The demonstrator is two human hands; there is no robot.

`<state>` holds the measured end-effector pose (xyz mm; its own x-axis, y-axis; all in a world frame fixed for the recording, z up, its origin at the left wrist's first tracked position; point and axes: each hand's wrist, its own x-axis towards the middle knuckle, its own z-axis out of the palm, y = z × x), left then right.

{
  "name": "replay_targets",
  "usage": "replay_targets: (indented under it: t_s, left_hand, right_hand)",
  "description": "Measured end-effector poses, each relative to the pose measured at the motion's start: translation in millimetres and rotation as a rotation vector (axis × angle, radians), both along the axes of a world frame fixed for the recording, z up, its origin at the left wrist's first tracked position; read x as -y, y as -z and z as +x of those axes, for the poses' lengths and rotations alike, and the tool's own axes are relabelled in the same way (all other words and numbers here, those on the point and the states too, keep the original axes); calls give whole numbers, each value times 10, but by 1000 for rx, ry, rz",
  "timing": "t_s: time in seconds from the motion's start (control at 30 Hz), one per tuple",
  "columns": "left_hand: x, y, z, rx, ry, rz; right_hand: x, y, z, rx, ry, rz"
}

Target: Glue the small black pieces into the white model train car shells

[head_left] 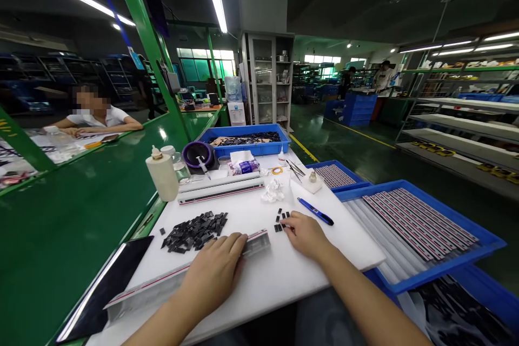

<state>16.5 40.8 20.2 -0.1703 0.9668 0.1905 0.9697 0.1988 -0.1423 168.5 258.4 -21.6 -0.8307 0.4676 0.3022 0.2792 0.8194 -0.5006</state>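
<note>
My left hand (pixel 217 270) is closed over a long grey channel strip (pixel 148 285) with a red line along its top edge. The strip lies slantwise on the white foam board (pixel 243 216), its far end showing past my fingers. My right hand (pixel 305 233) is down on the board, thumb and fingertips pinched at a small group of black rectangular pieces (pixel 278 228). A piece at the fingertips is partly hidden. Left of centre is a loose pile of the same black pieces (pixel 194 231).
A blue utility knife (pixel 315 211), crumpled tissue (pixel 273 190) and tweezers (pixel 295 168) lie beyond my right hand. Finished-looking strips fill a blue tray (pixel 421 221) at right. Another blue bin (pixel 245 140) stands at the back. A person (pixel 97 111) sits across the green bench.
</note>
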Motion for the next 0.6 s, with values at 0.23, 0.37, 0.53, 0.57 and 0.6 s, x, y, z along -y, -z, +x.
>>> replay_targets:
  t_s: [0.23, 0.37, 0.53, 0.57, 0.6]
  left_hand:
    - [-260, -47, 140, 101, 49, -32]
    - [-427, -72, 150, 170, 55, -55]
    - [-458, 3, 100, 256, 64, 7]
    - [-450, 27, 97, 266, 67, 19]
    - [-442, 50, 96, 274, 66, 30]
  right_hand:
    - [39, -16, -31, 58, 28, 91]
    - [71, -19, 10, 37, 15, 112]
    - [142, -62, 103, -156, -102, 120]
    - [173, -83, 113, -213, -133, 102]
    - [210, -104, 116, -269, -162, 77]
